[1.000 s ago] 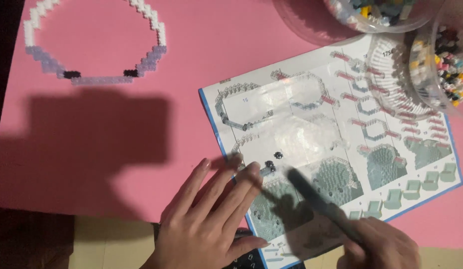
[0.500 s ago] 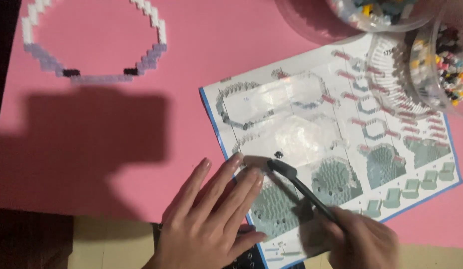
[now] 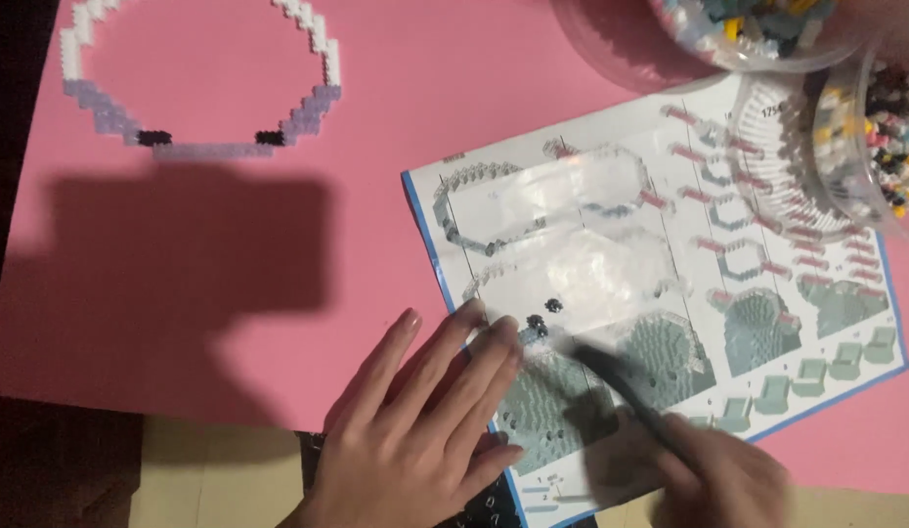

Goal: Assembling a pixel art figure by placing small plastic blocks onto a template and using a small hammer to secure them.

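Instruction sheet (image 3: pixel 728 293): flat on pink mat (image 3: pixel 454 88), near table's front edge. Left hand (image 3: pixel 415 430): grip released, fingers flat on sheet's left edge. Right hand (image 3: pixel 718 479): grip clenched on dark tweezers (image 3: pixel 621 381), tip at small dark beads (image 3: pixel 538 325).

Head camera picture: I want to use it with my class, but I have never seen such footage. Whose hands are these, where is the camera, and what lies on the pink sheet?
The camera sits on a person's head and looks down at their own bare hands. The left hand lies flat, fingers on the edge of a printed instruction sheet. The right hand, blurred, holds a dark thin tool whose tip is near small dark beads on the sheet. All rests on a pink mat. At top left lies a partly built ring of white and lilac bricks. At top right stand clear tubs of mixed small pieces.
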